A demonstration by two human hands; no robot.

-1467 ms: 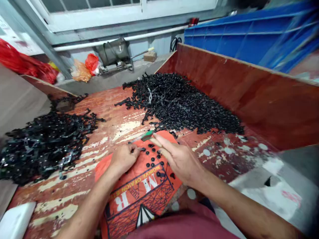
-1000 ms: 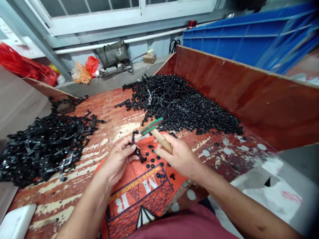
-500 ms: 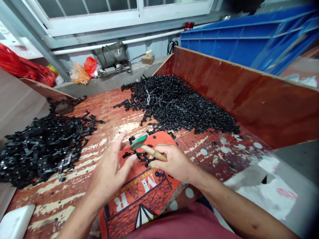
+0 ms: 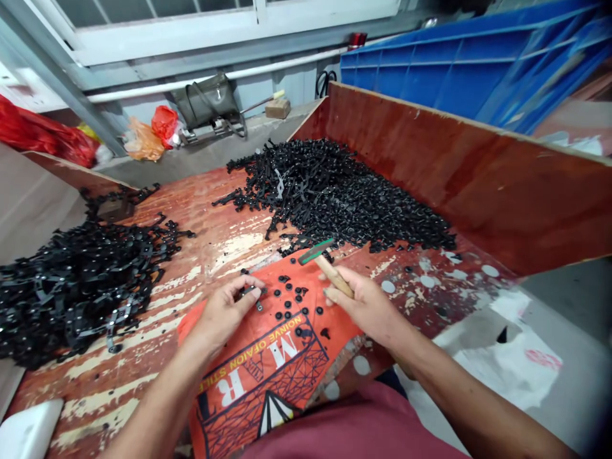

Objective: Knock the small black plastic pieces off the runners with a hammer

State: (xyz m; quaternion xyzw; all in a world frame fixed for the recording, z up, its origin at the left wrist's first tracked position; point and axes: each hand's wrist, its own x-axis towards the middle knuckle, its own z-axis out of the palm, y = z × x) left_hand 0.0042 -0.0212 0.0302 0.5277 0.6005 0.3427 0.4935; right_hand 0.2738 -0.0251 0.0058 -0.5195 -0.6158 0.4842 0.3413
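Note:
My right hand [image 4: 358,299] is closed round the wooden handle of a small hammer [image 4: 340,280] with a green head, held above the right side of an orange printed bag [image 4: 268,382]. At the bag's left side, the fingers of my left hand [image 4: 224,312] are closed on a black linked bracket [image 4: 253,293], partly hidden by them. Between the hands, several small round black caps [image 4: 288,305] lie scattered on the orange cloth.
A big heap of black parts [image 4: 335,191] lies ahead, against a reddish wooden board [image 4: 468,172]. Linked black brackets [image 4: 81,287] are piled at left. Behind the board stands a blue crate [image 4: 430,83]. A white object [image 4: 31,427] sits at lower left.
The hammer has moved right and away from the bracket. My left hand has drawn the bracket to the left, uncovering the scattered caps on the bag.

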